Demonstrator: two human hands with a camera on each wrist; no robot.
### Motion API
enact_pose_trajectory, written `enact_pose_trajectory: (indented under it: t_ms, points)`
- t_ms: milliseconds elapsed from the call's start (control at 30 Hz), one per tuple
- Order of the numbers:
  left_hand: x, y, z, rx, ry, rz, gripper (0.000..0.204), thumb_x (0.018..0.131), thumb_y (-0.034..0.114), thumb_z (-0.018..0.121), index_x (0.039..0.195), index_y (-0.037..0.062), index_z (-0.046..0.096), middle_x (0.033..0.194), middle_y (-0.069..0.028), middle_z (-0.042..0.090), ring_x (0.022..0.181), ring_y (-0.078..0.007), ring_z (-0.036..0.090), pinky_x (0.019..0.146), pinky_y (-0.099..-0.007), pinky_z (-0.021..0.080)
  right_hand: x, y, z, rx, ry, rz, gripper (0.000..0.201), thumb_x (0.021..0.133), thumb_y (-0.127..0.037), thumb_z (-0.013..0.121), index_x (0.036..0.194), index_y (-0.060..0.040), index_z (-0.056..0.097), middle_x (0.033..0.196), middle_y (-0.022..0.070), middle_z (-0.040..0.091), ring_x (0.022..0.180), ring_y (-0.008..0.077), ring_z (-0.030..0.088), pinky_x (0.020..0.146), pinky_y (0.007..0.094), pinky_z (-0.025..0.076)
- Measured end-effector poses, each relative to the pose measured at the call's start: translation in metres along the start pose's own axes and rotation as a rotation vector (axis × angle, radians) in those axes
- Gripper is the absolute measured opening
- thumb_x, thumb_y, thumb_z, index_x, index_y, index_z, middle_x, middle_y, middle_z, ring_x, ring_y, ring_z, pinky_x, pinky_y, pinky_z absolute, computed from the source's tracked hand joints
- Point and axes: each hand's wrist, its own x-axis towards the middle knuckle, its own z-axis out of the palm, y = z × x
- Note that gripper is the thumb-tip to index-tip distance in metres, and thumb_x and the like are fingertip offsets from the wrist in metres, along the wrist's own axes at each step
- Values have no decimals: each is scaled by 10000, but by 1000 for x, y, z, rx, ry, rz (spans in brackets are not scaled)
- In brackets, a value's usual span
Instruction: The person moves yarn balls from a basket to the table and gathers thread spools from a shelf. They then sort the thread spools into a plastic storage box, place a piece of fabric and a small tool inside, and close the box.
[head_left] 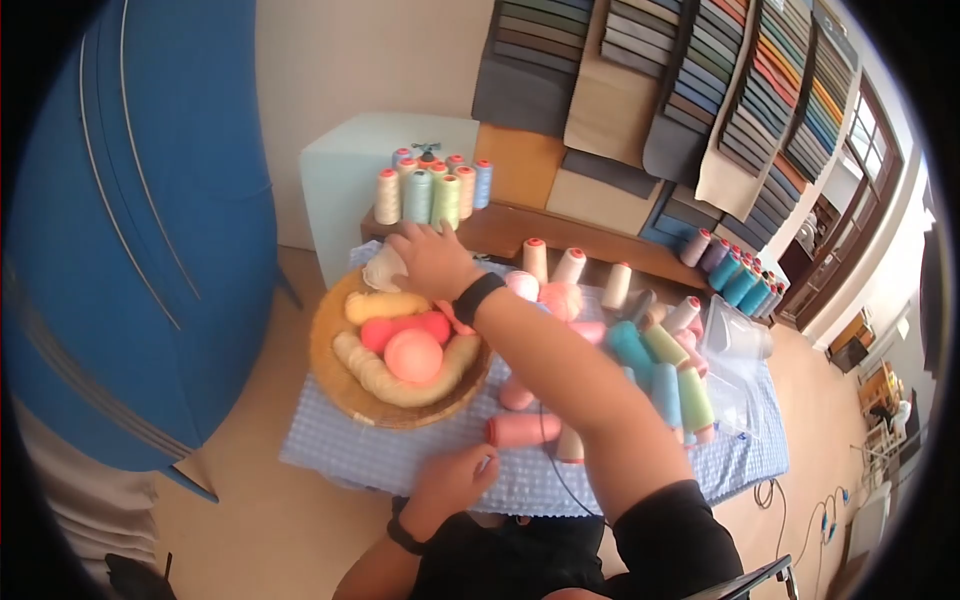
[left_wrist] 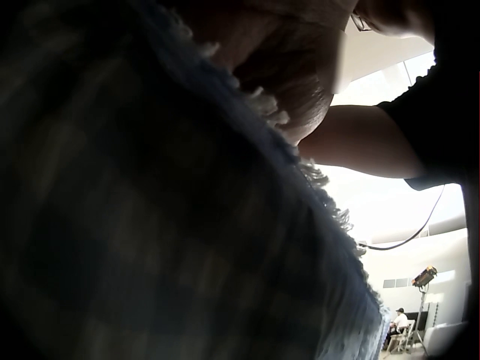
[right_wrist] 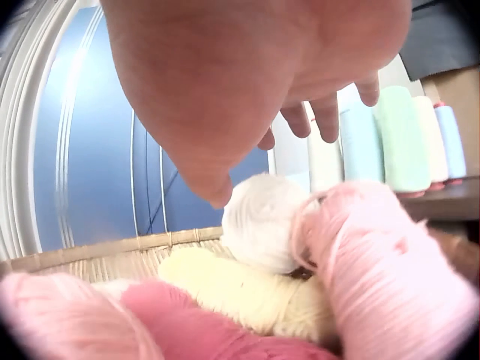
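My right hand (head_left: pixel 435 262) reaches over the far side of a round woven basket (head_left: pixel 375 415), beside a white yarn ball (right_wrist: pixel 262 223). In the right wrist view its fingers are spread above the ball, with the thumb tip at the ball's upper left. A pink yarn skein (right_wrist: pixel 386 262) lies right of that ball, a pale yellow skein (right_wrist: pixel 240 289) in front. The basket also holds a coral yarn ball (head_left: pixel 413 356) and a long beige skein (head_left: pixel 400 385). My left hand (head_left: pixel 455 490) rests loosely curled at the near table edge, by a pink thread cone (head_left: pixel 525 430).
A blue checked cloth (head_left: pixel 345 455) covers the table. Thread cones and yarn (head_left: pixel 650 345) crowd its right side, beside a clear plastic container (head_left: pixel 728 360). More cones (head_left: pixel 418 195) stand on a ledge behind the basket. Fabric swatches (head_left: pixel 610 100) hang on the wall.
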Motion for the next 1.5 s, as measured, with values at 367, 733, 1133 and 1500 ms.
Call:
enact_pose_trajectory:
  t_ms: [367, 733, 1133, 1500]
  points:
    - [0, 3, 9, 119, 96, 47, 109, 937, 177, 760, 1005, 94, 744, 802, -127, 748, 685, -297, 745, 623, -397, 571, -141, 178, -113, -164, 92, 464, 448, 920, -352, 709, 1270, -79, 650, 1280, 173, 662, 1193, 375, 674, 989, 560, 522]
    - [1, 6, 11, 196, 129, 64, 110, 939, 156, 759, 1012, 75, 747, 829, -121, 761, 707, -279, 756, 650, -379, 582, -198, 172, -49, 188, -437, 453, 741, 837, -336, 817, 1483, -94, 548, 1418, 245, 616, 1291, 426, 635, 1090, 495, 510]
    - [1, 1, 8, 170, 125, 77, 122, 951, 234, 741, 1010, 128, 734, 792, -84, 733, 715, -322, 722, 640, -451, 558, -192, 183, 6, -16, -408, 253, 449, 885, -288, 746, 1273, -77, 660, 1304, 252, 649, 1212, 448, 673, 1014, 521, 584]
    - [1, -3, 4, 159, 143, 154, 110, 911, 210, 767, 969, 128, 722, 788, -50, 731, 662, -272, 720, 588, -408, 552, -146, 131, -151, 197, 3, 447, 637, 817, -306, 855, 1320, -32, 575, 1222, 273, 722, 1128, 450, 715, 952, 499, 577]
